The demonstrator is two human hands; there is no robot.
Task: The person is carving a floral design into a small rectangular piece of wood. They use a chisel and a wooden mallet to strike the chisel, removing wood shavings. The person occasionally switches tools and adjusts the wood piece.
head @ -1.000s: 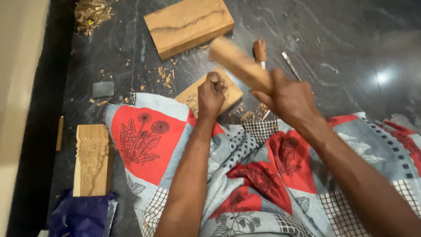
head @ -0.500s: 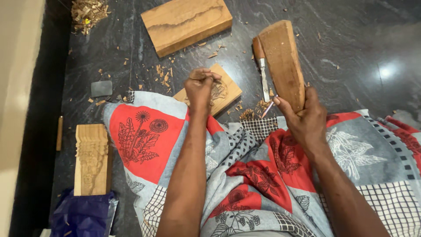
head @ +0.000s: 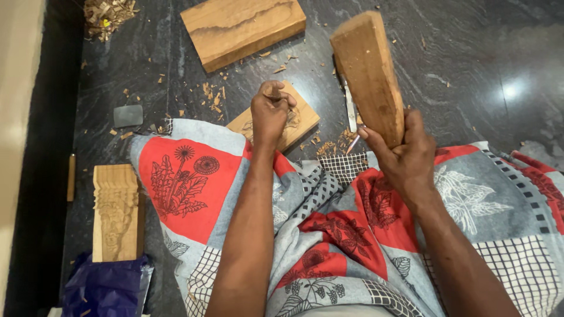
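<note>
My right hand (head: pixel 403 158) grips the lower end of a long wooden mallet block (head: pixel 368 73), which stands raised and nearly upright above the floor. My left hand (head: pixel 269 111) is closed in a fist over a small carved wood piece (head: pixel 299 120) that lies on the dark floor at the edge of my patterned cloth (head: pixel 329 235). What the fist holds is hidden, likely a small tool. Behind the mallet lies a chisel (head: pixel 350 108) on the floor.
A large plain wooden block (head: pixel 242 29) lies at the top. A carved wooden strip (head: pixel 116 211) sits at the left beside a blue bag (head: pixel 103 287). A small grey stone (head: pixel 127 115), wood chips (head: pixel 211 97) and a shavings pile (head: pixel 106 14) dot the floor.
The mallet block swung up from a low tilt over the carved piece to nearly upright on the right. My left fist stayed on the carved piece.
</note>
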